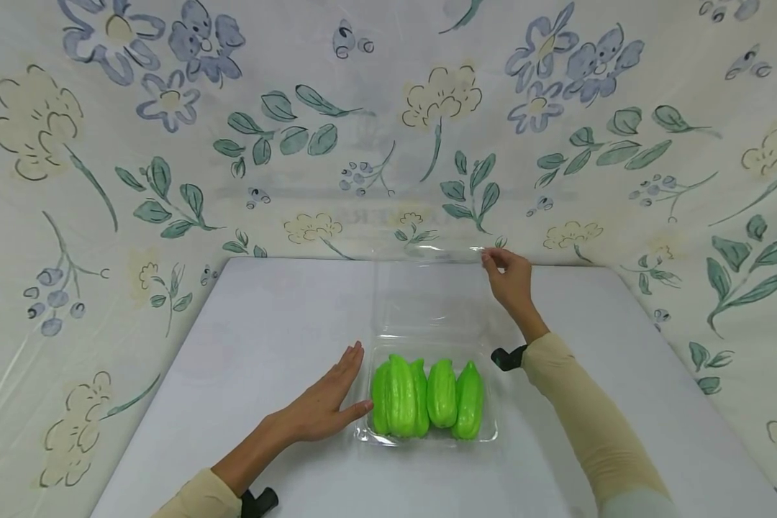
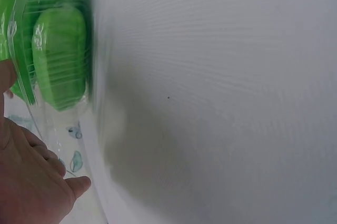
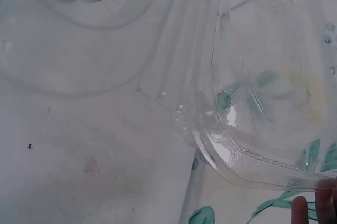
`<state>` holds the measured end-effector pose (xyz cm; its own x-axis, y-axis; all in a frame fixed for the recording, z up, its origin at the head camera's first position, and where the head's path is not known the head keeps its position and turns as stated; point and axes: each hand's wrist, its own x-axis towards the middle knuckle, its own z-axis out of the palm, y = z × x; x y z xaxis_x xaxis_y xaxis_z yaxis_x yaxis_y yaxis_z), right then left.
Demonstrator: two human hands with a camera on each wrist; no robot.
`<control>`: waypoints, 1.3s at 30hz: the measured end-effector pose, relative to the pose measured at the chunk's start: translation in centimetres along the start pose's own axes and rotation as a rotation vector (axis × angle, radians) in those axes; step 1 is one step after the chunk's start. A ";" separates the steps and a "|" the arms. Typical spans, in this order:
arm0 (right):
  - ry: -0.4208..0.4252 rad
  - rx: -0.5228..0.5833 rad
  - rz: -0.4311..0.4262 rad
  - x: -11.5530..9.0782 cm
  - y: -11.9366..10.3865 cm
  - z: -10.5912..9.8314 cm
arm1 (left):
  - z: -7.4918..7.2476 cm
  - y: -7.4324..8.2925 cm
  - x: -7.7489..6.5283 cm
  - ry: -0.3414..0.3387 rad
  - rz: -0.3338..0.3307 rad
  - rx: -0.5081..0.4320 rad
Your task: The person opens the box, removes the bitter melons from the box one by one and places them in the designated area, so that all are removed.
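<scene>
A clear plastic clamshell container (image 1: 491, 424) holds several bright green, ridged, elongated fruits (image 1: 443, 394) lying side by side. Its transparent lid (image 1: 430, 306) is raised behind the base. At the lid's upper right corner, my right hand (image 1: 510, 279) pinches the edge between thumb and fingers. My left hand (image 1: 324, 403) lies along the container's left side with fingers straight and the thumb at the rim. In the left wrist view, that thumb overlaps the container wall beside the green fruits (image 2: 59, 58). The right wrist view shows the lid's rounded corner (image 3: 224, 153) with fingertips at its edge.
The container stands on a white table (image 1: 265, 309), toward its front. Behind the table's far edge hangs a floral-patterned sheet (image 1: 375, 187), which also runs down both sides. A black wrist camera mount (image 1: 509, 358) sits by the right sleeve, close to the container.
</scene>
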<state>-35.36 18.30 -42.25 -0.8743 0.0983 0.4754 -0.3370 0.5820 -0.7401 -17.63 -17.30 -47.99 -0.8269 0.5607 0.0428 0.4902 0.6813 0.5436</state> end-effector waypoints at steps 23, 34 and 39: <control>-0.396 -0.115 0.222 0.0 1.1 0.9 | 0.6 0.0 -0.6 0.021 0.010 -0.010; -0.568 -0.241 0.240 -0.2 1.5 1.2 | 0.7 -0.1 -0.6 0.029 0.012 0.004; -0.663 -0.282 0.261 -0.2 1.5 1.1 | 0.8 -0.1 -0.6 0.030 0.012 0.014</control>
<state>-36.10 18.29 -43.96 -0.9699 -0.1924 -0.1492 -0.0666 0.7992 -0.5974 -16.98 -17.37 -48.72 -0.8285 0.5550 0.0745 0.5039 0.6810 0.5313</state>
